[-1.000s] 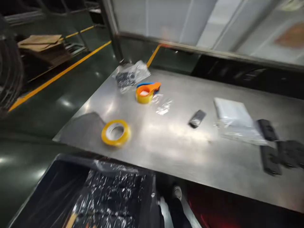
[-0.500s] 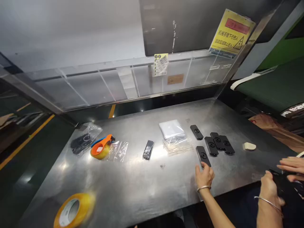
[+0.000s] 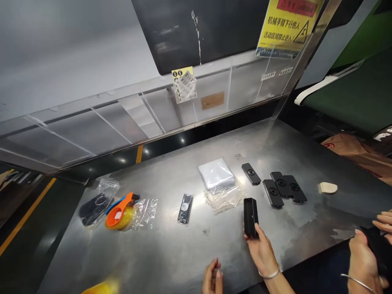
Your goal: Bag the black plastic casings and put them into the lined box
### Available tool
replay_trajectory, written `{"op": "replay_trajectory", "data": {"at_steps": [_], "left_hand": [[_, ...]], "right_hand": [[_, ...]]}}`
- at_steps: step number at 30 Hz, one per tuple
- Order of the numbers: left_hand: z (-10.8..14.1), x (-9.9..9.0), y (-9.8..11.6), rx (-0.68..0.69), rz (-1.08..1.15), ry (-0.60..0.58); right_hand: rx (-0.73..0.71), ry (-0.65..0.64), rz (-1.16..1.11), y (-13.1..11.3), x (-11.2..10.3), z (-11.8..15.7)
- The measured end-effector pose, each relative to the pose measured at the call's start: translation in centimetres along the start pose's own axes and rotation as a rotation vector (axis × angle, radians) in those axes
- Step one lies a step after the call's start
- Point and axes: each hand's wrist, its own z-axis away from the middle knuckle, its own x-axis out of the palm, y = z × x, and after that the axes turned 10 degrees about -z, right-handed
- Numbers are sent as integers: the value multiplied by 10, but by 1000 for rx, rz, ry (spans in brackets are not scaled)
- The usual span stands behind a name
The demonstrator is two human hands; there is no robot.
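My right hand (image 3: 260, 249), a bangle at its wrist, grips a black rectangular plastic part (image 3: 250, 218) by its near end. The part is tilted up off the metal table, its narrow slotted side and plain face showing. My left hand (image 3: 212, 277) enters at the bottom edge, partly cut off, fingers loosely curled and apart from the thumb, with nothing in it. Several like black parts with round recesses (image 3: 273, 192) lie to the right, and a single black part (image 3: 251, 173) lies farther back. A stack of clear plastic bags (image 3: 218, 174) sits just left of them.
A bagged black part (image 3: 185, 208) lies on the metal table (image 3: 147, 253). Leftward are an orange tape dispenser (image 3: 119, 212) and a bag with a dark item (image 3: 94, 208). A pale block (image 3: 328, 188) sits right, near a co-worker's hand (image 3: 364, 253).
My right hand has picked up the nearest black part and raised its face toward me. My left hand has come into view at the bottom. The camera view has shifted.
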Motion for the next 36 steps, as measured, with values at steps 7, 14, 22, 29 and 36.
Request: {"op": "replay_trajectory", "data": {"at_steps": [7,14,22,29,36], "left_hand": [[-45,5,90,-207,241,-475],[-62,4,110,-228,304,-622],[-66,-1,101,-337,198,-601],[-73,10,55,-233,76,-470],[-69,20,19,-60,-211,-349]], "right_hand": [[599,-400,-676,4,17,80],[700,-447,-718,17,25,99],[690,-471,-549,24,24,101],[-114,-232,578,44,4,47],[-565,-212,853,41,38,-42]]}}
